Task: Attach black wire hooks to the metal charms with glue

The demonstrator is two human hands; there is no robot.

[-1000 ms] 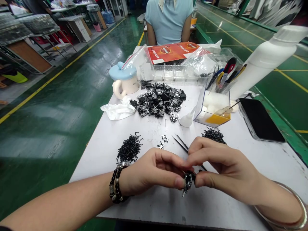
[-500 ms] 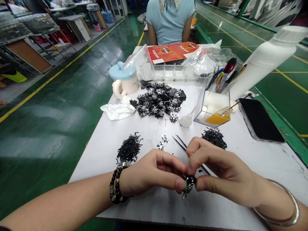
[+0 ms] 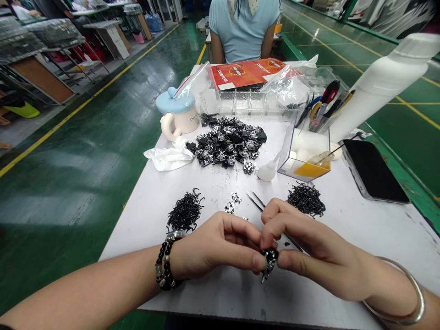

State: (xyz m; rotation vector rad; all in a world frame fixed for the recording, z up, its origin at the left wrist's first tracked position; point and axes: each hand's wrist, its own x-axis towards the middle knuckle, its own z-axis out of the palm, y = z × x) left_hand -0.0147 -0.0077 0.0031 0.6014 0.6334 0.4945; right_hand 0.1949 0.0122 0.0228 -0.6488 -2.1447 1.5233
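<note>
Head view, shiny part pinched in left grip; right grip alongside, hold unclear

At the wrist of the left hand sit two strands of round, glossy black beads, broken up by a few silvery and greyish ones, and just beside them on the far side shows a shiny silver-coloured band, mostly hidden. The right hand has a plain, smooth silver-coloured bangle around its wrist. Both forearms are bare, with a sliver of dark sleeve at the near left corner.
</note>
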